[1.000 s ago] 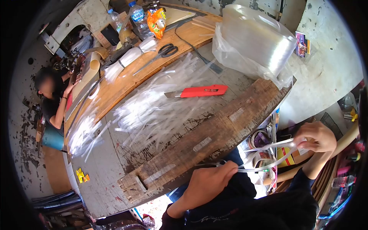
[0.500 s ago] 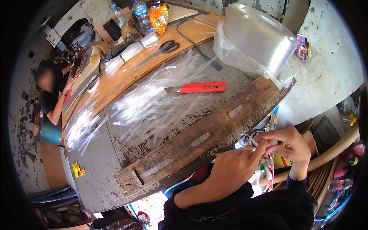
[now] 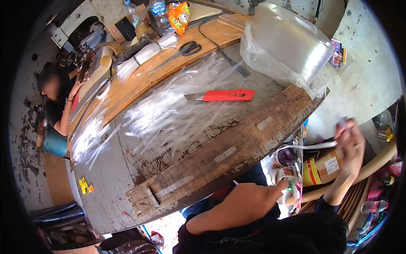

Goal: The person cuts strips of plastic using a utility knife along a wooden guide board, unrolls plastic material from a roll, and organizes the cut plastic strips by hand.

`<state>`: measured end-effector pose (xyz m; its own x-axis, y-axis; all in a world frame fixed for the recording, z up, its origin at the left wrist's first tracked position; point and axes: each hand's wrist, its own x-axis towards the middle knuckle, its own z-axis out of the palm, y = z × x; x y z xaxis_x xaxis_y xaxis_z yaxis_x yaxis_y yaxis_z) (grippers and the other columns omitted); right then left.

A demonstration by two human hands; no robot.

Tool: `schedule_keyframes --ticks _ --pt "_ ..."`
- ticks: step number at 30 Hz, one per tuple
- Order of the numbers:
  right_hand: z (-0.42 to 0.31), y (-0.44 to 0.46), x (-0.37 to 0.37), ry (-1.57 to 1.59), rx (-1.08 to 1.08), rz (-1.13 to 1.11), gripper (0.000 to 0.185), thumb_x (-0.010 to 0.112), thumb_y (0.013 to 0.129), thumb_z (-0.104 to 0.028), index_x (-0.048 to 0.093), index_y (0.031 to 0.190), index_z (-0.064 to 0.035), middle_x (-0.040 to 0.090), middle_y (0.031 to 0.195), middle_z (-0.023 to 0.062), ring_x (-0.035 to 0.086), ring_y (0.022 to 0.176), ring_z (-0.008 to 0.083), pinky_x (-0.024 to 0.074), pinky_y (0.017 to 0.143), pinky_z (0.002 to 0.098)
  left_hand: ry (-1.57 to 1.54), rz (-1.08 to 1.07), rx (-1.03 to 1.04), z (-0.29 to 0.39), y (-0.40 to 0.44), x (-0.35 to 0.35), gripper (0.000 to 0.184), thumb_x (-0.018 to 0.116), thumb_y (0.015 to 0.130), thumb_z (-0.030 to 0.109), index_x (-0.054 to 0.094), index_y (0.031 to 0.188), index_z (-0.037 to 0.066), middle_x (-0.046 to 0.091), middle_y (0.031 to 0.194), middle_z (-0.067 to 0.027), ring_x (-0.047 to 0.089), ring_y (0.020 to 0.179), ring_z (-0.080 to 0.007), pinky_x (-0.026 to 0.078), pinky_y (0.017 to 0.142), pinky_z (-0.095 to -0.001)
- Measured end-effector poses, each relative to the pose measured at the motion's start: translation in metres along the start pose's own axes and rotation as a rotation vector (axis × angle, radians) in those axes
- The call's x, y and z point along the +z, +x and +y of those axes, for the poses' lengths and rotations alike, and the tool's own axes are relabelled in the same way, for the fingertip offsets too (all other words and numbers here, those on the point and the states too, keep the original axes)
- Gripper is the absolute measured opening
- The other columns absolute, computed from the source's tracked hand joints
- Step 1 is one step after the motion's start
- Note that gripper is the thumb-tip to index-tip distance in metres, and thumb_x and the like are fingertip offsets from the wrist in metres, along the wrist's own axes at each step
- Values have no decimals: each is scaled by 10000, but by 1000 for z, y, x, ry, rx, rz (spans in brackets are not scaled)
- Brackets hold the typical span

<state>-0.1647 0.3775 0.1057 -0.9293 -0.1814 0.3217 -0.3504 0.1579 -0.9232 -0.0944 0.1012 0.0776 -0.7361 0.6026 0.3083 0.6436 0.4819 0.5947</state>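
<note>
My left hand [image 3: 256, 203] is closed, just off the near edge of the worn wooden plank [image 3: 228, 153]. A small pale tip pokes out by its knuckles, but what the fingers grip is hidden. Farther right, my raised right hand [image 3: 351, 148] is slightly blurred, its fingers closed at the end of a white plastic strip [image 3: 313, 146]. That strip runs leftward and bends down above the cans. On the table, beyond the plank, lie a red box cutter [image 3: 228, 95] with its blade out and a loose heap of clear plastic strips [image 3: 165, 112].
A big roll of clear plastic [image 3: 287, 42] stands at the back right. Black scissors [image 3: 186, 50] and a tied strip bundle [image 3: 146, 55] lie on the wooden board. A co-worker [image 3: 59, 93] sits at far left. Cans [image 3: 285, 173] and a cardboard box [image 3: 330, 165] are below right.
My hands, together half a second ago, are now apart. The right hand has moved up and right, with the white strip stretching out from it; the left has lowered slightly.
</note>
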Motion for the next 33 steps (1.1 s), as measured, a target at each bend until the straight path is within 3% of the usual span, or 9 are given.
schedule_keyframes --ticks 7,10,15,18,22,26,29,32,33 --pt "-9 16 58 -110 -42 -931 192 634 801 -132 569 898 21 616 765 88 617 629 195 439 522 241 -121 171 -91 7 -2 -6 192 631 781 212 527 915 122 539 622 -48 542 453 -219 419 425 -343" --pt "-2 27 27 -30 -105 -1059 206 656 781 -144 602 892 20 636 746 108 650 720 182 453 530 245 -74 141 -290 1 -24 -21 169 638 780 229 527 865 133 541 610 -47 544 469 -238 426 437 -349" --pt "-9 21 81 -84 -210 -923 393 669 755 -296 605 1047 -42 480 1061 136 522 591 207 443 533 267 -193 -6 -120 6 -14 -17 149 608 808 234 526 890 140 531 572 -69 554 497 -256 412 424 -351" --pt "-5 28 78 -20 -165 -1153 275 674 746 -261 621 863 -18 590 798 77 561 603 223 454 541 280 -153 33 -73 2 -11 -16 143 576 830 237 516 926 149 542 592 -84 573 527 -258 432 434 -351" --pt "4 41 5 -300 -195 -801 154 651 749 -163 601 679 -37 594 608 66 594 554 180 429 465 268 -130 31 -315 2 -49 -36 125 633 787 186 570 885 142 571 600 -51 575 501 -214 455 443 -315" --pt "60 37 -130 -663 239 54 85 566 732 -35 570 655 0 583 632 86 583 571 154 413 498 249 -228 74 -236 -13 -140 -66 142 686 728 100 628 856 75 640 659 -30 566 446 -154 432 391 -283" --pt "74 39 -179 -1034 500 -114 81 517 806 -55 571 801 5 582 777 117 600 713 195 435 581 285 -307 -62 -647 -19 -194 -23 153 594 809 112 599 937 30 643 714 -63 601 564 -215 471 521 -301" --pt "72 24 -117 -1545 27 99 152 452 866 -91 558 938 -8 556 885 135 584 809 260 438 667 330 -377 -196 -1059 -19 -186 -16 203 502 889 125 570 1018 -16 646 769 -96 636 683 -277 510 651 -318" --pt "44 31 -69 -1364 11 167 192 419 885 -107 567 963 -12 552 883 140 565 835 318 434 703 379 -288 -53 -612 -15 -135 -39 140 580 825 130 598 927 35 631 695 -57 597 566 -223 473 533 -299"
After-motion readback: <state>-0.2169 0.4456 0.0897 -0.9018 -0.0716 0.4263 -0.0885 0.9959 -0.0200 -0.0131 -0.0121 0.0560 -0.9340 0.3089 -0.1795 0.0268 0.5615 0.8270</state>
